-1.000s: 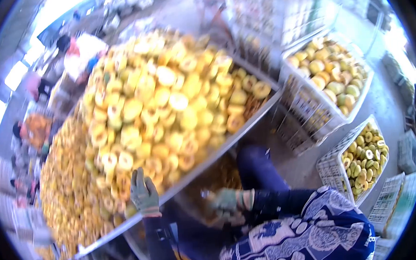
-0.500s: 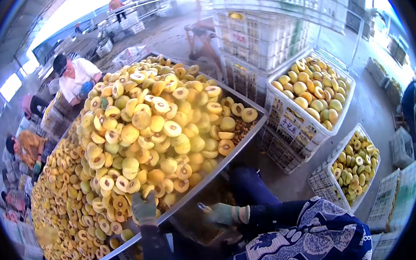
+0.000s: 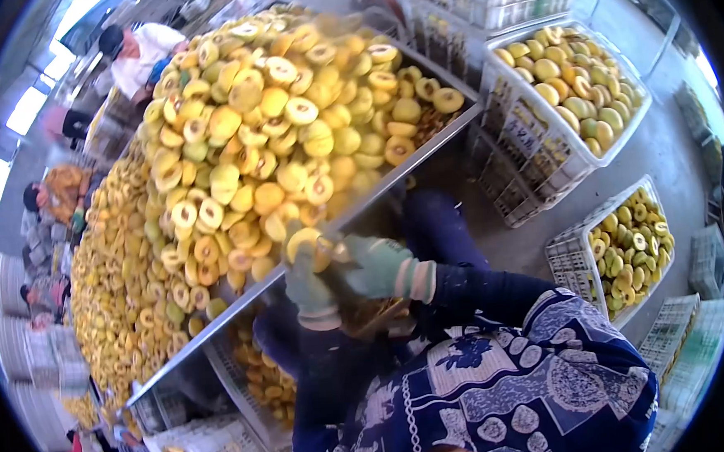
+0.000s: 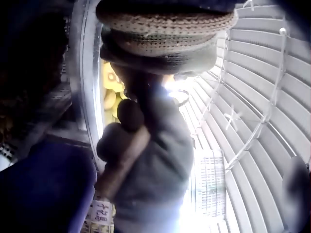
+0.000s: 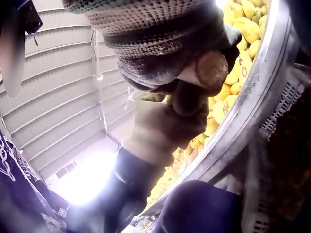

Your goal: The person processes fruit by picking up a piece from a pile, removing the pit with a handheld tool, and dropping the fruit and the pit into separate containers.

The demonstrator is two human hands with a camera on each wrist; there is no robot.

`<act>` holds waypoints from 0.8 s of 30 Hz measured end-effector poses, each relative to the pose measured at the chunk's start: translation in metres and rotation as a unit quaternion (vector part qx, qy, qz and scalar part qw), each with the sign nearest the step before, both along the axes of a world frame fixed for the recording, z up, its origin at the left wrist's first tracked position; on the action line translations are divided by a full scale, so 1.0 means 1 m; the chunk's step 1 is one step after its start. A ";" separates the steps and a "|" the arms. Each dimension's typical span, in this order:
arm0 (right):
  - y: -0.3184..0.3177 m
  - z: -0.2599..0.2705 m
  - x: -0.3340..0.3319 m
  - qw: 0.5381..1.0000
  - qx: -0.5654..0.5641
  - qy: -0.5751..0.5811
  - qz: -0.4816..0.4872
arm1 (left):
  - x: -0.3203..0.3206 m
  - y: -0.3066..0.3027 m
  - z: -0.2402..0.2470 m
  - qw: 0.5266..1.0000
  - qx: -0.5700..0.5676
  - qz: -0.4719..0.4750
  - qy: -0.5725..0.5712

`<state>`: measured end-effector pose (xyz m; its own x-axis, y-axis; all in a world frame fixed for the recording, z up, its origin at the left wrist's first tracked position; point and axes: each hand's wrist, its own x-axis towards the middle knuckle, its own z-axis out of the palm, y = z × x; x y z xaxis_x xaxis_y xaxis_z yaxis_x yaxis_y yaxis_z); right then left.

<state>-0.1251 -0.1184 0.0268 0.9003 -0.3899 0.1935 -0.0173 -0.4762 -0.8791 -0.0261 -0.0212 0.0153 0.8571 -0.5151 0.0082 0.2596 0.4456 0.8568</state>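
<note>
Fruit (image 3: 302, 241) near the metal rim (image 3: 219, 323)
The left hand (image 3: 309, 289) curled round light, probably slick fruit, best held by its skin; the right hand (image 3: 379, 266) gripped a wooden handle (image 5: 212, 69).

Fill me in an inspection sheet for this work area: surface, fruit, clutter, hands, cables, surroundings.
Surface: metal-rimmed table, heaped with yellow fruit, much of it halved; brown bits by the far corner.
Job's things: one fruit piece in hand; a tool handle, its working end unclear.
Clutter: filled upper crate and lower crate to the right, both holding fruit.
Grippers: left hand, gloved, holds the piece; right hand, gloved, grips the handle.
Cables: nothing seen.
Surroundings: person in white and person in orange beyond the heap.
</note>
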 end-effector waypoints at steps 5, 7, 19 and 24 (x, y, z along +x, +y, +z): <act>-0.004 0.041 -0.018 0.995 -0.045 0.088 0.007 | -0.027 -0.005 0.043 0.991 -0.077 -0.037 0.099; -0.004 0.038 -0.018 0.993 -0.067 0.092 0.020 | -0.027 -0.004 0.046 0.994 -0.053 -0.017 0.092; 0.007 0.022 -0.018 0.987 -0.058 0.116 0.092 | -0.034 -0.003 0.040 0.992 0.093 0.084 -0.013; 0.009 -0.003 -0.010 0.954 0.193 0.092 0.211 | -0.035 0.006 0.039 0.993 0.107 0.044 0.003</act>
<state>-0.1350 -0.1093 0.0242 0.9977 0.0038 -0.0679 -0.0669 -0.1160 -0.9910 -0.0607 -0.0149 0.0546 0.8983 -0.4282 -0.0987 0.2332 0.2741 0.9330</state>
